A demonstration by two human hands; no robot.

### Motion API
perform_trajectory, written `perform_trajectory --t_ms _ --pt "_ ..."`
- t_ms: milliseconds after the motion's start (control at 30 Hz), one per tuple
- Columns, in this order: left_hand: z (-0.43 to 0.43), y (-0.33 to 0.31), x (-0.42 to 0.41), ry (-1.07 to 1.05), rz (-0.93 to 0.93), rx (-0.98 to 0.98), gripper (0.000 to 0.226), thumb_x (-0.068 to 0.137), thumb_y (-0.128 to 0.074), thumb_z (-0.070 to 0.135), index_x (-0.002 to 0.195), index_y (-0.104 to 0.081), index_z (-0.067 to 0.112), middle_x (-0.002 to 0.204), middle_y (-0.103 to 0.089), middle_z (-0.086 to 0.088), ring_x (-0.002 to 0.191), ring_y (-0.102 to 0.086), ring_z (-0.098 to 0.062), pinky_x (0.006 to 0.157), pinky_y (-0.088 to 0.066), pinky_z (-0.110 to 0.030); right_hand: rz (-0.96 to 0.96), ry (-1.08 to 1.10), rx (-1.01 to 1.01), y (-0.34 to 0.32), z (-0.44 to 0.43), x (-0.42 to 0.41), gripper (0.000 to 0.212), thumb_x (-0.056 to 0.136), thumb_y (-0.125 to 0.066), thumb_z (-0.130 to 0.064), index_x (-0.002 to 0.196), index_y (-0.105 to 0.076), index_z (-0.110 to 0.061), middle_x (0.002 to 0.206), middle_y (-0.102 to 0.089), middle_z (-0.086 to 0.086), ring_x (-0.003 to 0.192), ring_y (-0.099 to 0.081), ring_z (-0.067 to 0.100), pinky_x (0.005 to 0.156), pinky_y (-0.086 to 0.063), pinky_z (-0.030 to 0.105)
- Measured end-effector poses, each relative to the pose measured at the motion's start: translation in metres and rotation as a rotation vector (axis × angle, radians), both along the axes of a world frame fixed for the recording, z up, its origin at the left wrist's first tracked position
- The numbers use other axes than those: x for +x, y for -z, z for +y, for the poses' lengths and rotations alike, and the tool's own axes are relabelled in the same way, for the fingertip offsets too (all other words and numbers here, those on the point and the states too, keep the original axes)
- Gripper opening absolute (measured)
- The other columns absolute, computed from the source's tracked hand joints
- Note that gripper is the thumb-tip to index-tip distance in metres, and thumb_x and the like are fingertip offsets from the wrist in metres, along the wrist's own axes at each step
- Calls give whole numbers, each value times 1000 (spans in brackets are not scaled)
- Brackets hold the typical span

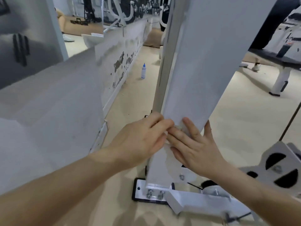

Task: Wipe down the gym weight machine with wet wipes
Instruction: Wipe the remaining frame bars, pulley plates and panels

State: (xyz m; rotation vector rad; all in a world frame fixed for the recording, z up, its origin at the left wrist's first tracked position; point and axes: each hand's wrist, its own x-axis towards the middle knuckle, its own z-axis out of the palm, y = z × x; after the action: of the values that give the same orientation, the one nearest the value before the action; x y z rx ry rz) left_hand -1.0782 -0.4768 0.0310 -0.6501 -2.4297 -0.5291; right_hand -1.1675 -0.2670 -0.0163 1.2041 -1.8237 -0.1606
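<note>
The weight machine's white upright post (198,66) rises from a bolted base plate (141,188) on the floor. Low on the post, both my hands meet over a white wet wipe (178,126), which is mostly hidden under my fingers. My left hand (141,139) comes in from the left, fingers curled on the wipe at the post's left edge. My right hand (193,149) lies flat against the post's face with fingers spread, pressing the wipe to the metal.
A low white wall with peeling paint (120,62) runs along the left. A small white bottle with a blue cap (143,71) stands on the floor beyond the post. A bench (276,62) stands at right, a cam pulley (275,168) at lower right. A person's legs show far back.
</note>
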Motion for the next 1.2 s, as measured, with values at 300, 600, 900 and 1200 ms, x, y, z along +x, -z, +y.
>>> perform_trajectory --t_ms 300,600,900,1200 --pt "21 86 5 -277 -556 -376 23 98 -44 39 115 -49 26 101 -67 -1 92 -64 -27 77 -51 -37 -76 58 260 115 22 21 63 89 -57 -24 149 -39 -23 155 -36 -9 148 -25 21 103 -35 63" --pt "44 60 -2 -169 -371 490 12 85 -70 15 91 -72 25 80 -72 10 76 -68 -3 79 -56 -26 -173 -227 -192 29 18 18 25 97 -51 2 86 -74 1 102 -73 9 68 -54 26 60 -47 32" --pt "24 62 24 -163 -499 628 31 91 -58 8 92 -69 36 91 -68 19 70 -64 -14 60 -47 -14 -850 -248 -751 20 -3 50 21 84 -56 -6 88 -76 -13 98 -74 -7 94 -70 6 76 -57 28" --pt "41 -12 17 40 -404 837 29 89 -57 6 97 -73 28 93 -73 6 88 -69 -13 74 -57 -27 -1738 -671 -1200 -63 -2 46 24 79 -56 -6 90 -76 0 103 -73 19 103 -69 33 89 -54 34"
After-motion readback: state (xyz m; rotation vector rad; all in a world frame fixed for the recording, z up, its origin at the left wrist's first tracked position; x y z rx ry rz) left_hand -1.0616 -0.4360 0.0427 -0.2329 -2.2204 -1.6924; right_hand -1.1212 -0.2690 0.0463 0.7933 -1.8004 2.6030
